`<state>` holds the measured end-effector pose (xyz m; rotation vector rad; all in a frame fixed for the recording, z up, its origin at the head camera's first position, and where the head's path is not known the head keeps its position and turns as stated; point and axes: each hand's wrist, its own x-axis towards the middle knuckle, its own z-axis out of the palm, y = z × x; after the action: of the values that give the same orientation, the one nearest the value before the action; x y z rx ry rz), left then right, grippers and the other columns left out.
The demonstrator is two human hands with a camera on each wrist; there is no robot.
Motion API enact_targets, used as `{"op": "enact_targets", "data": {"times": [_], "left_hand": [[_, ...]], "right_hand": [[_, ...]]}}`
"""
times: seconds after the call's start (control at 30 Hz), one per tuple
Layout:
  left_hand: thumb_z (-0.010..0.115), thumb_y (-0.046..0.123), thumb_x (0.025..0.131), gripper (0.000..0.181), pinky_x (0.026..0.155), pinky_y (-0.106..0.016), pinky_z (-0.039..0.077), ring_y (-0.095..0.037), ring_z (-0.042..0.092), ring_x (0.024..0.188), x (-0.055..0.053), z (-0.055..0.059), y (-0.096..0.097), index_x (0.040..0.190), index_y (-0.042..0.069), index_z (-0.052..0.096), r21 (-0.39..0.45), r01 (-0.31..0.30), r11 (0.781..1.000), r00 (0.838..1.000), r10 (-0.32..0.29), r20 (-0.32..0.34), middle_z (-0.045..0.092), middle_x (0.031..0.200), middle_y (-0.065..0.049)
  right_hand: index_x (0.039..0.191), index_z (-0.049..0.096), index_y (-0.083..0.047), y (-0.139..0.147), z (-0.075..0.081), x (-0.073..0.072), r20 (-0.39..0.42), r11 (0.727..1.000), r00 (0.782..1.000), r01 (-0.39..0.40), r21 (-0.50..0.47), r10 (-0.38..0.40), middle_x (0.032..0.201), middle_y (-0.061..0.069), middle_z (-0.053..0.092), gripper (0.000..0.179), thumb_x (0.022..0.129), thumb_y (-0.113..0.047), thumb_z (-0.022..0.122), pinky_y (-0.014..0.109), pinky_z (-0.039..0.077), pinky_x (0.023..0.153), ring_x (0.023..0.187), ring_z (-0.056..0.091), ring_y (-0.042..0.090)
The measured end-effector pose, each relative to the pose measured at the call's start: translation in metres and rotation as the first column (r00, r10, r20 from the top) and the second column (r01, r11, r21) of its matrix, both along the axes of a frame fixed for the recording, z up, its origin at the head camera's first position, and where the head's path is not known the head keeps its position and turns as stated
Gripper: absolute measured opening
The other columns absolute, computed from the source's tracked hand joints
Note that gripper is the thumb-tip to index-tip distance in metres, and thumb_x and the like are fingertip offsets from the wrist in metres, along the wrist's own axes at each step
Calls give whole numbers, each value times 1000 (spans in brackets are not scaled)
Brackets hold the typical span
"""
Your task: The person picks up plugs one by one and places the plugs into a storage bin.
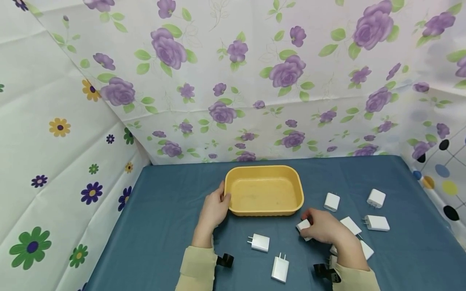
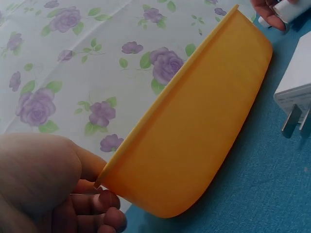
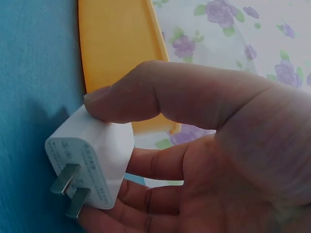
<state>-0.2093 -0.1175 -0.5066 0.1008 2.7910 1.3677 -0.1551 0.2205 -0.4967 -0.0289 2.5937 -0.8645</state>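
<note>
A yellow plastic basin with a rounded rim stands at the back middle of the table. My left hand grips its left rim, the thumb above and the curled fingers below, as the left wrist view shows. Off the basin's front right corner, my right hand pinches a white USB wall charger between thumb and fingers. Two metal prongs stick out from the charger toward the camera in the right wrist view. Two other chargers lie in front of the basin, apart from both hands.
Several more white chargers lie at the right, among them one upper charger and one farther right; my right forearm partly covers some. The blue tablecloth meets a flowered curtain behind the basin.
</note>
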Motion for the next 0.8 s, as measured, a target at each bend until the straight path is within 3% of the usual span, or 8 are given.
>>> {"op": "enact_targets", "data": {"times": [0.37,0.57,0.63,0.7,0.8], "left_hand": [[55,16,109,58,45,-29,31,-13,31,41,-3,-6,4,164,4,41,7,-22,1000,999,22,-27,39,53,3],[55,10,104,61,43,-30,26,-13,28,38,-4,-8,14,163,4,43,-48,-101,994,994,99,-37,49,53,-3],[56,7,101,62,44,-31,27,-15,30,39,-4,-9,16,162,3,45,-59,-130,990,990,126,-58,62,63,-12],[58,6,100,61,46,-33,29,-16,33,42,-4,-10,18,160,3,47,-68,-150,986,986,144,-78,73,85,-22],[58,5,99,61,48,-34,32,-18,39,45,-5,-12,19,160,4,48,-71,-168,983,983,162,-84,74,122,-28]], "right_hand": [[120,73,-4,11,12,2,-69,997,998,-15,-78,9,93,2,66,37,89,-22,79,42,49,72,81,57,21],[133,71,-5,11,28,8,-88,987,996,-17,-159,3,109,2,71,47,92,-27,81,44,55,81,96,64,21],[133,71,-6,10,31,10,-90,983,996,-27,-182,10,111,3,71,48,92,-28,82,44,56,81,98,65,21],[134,72,-7,8,34,11,-86,978,996,-42,-203,25,115,3,72,50,92,-30,83,45,57,82,100,67,22],[136,72,-9,4,35,10,-103,966,993,-74,-249,50,118,2,72,50,93,-33,83,43,56,84,102,67,21]]}}
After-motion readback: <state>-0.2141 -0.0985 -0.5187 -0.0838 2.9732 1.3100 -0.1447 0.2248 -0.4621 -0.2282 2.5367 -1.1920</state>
